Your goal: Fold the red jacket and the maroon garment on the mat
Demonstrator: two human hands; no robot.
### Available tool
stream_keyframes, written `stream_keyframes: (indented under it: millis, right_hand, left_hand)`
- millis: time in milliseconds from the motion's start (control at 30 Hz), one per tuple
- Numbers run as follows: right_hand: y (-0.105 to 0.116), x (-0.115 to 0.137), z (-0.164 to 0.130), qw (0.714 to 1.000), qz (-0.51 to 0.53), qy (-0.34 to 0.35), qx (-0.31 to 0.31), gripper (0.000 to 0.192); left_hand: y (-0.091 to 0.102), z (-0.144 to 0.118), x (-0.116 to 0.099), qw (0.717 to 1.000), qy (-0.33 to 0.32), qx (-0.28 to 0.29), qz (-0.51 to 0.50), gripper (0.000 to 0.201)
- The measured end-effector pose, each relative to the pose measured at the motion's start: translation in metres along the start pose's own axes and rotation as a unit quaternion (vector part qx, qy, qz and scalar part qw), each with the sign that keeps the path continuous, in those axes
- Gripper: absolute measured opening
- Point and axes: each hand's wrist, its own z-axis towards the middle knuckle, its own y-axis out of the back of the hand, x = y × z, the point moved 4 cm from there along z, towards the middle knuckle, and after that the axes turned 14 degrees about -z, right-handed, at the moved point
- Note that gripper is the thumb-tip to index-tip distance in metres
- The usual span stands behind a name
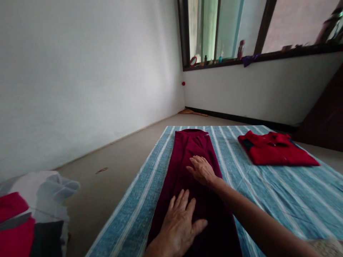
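1. Your left hand [178, 221] is nearest, palm down over the maroon trousers [205, 201], thumb spread wide, gripping nothing.
2. Some clothes [17, 235] sit at about your 10 o'clock, apart from the striped cloth [281, 200].
3. Your right hand [201, 169], at 1 o'clock from the left, is flat over the trousers, thumb out, holding nothing.
4. The trousers stretch along the striped cloth, waistband at your 12 o'clock.
5. A folded red shirt [281, 150] lies at 2 o'clock.
6. A pink bottle [240, 50] stands on the sill [268, 57] at 1 o'clock.

Maroon garment [178, 173], white-striped blue cloth [270, 189]
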Motion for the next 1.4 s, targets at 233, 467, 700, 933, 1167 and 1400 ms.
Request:
stream_keyframes:
  millis: [233,467,700,933,1167,1400]
  right_hand:
    - [0.0,-0.006,-0.065,0.999,0.012,-0.04,-0.009,0.048]
    - [0.002,-0.011,-0.081,0.996,0.068,-0.001,-0.058,0.038]
    - [-0.015,-0.008,-0.096,0.988,0.134,-0.005,-0.07,0.03]
    - [-0.023,-0.004,-0.095,0.99,0.131,0.002,-0.056,0.035]
    - [-0.024,-0.003,-0.093,0.991,0.122,0.0,-0.047,0.037]
    - [-0.023,-0.003,-0.095,0.992,0.108,0.014,-0.064,0.036]
  left_hand:
    - [-0.015,0.013,0.009,0.999,0.011,-0.022,0.021,0.069]
    - [-0.006,0.011,0.008,1.0,0.002,-0.016,-0.007,0.068]
    - [0.017,0.056,0.008,0.996,-0.031,-0.075,-0.036,0.065]
    - [-0.004,0.076,0.029,0.998,-0.008,-0.067,0.019,0.067]
    - [-0.007,0.077,0.033,0.995,-0.013,-0.084,0.046,0.063]
    - [-0.013,0.08,0.037,0.995,-0.011,-0.092,0.046,0.064]
